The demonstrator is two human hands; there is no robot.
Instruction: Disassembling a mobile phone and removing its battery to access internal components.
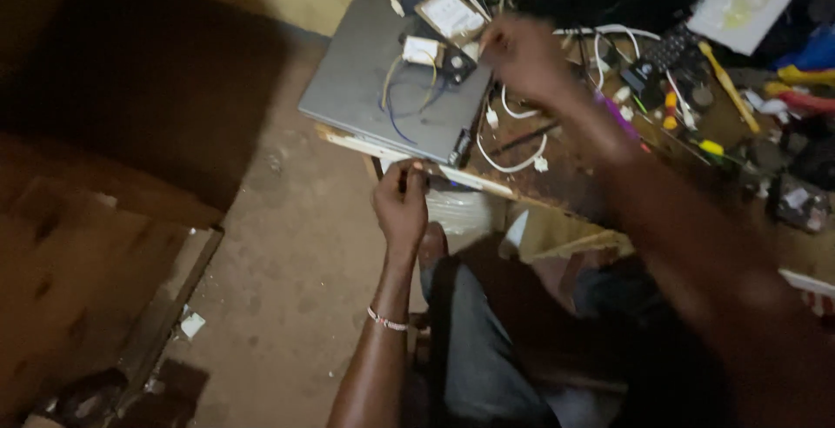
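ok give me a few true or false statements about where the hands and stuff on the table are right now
1. The left hand grips the front edge of the wooden table. True.
2. The right hand rests on the person's knee. False: it is raised over the table, beside the grey laptop.
3. The grey laptop stands open with its screen lit. False: its lid is shut, and small parts lie on it.
4. A white cable lies on the table to the right of the laptop. True.
5. The left wrist bears a thin bracelet. True.
6. The floor is covered with white tiles. False: it is bare and brownish.
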